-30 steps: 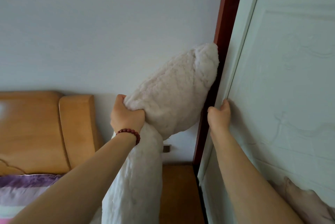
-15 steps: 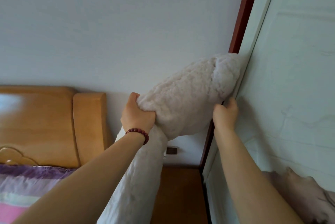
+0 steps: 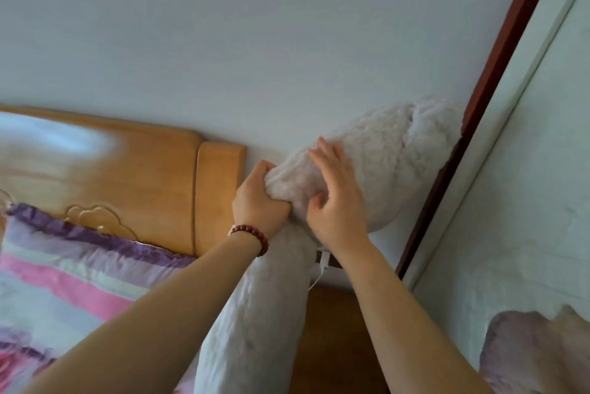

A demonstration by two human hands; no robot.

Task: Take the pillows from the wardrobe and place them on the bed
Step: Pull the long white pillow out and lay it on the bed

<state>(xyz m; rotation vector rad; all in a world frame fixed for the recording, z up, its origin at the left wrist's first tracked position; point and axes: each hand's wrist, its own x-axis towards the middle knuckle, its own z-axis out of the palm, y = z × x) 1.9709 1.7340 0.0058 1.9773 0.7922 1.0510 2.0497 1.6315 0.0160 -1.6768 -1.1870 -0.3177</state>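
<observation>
Pillow (image 3: 388, 167) gripped by left hand (image 3: 258, 203), right hand (image 3: 336, 202) touching it

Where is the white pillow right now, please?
Head view, centre-right: the white pillow is gripped by the left hand, the right hand on it, its top end at the wardrobe frame.

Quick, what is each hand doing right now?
Left hand: closed, gripping the white fluffy pillow.
Right hand: open, resting flat on the pillow.
</observation>
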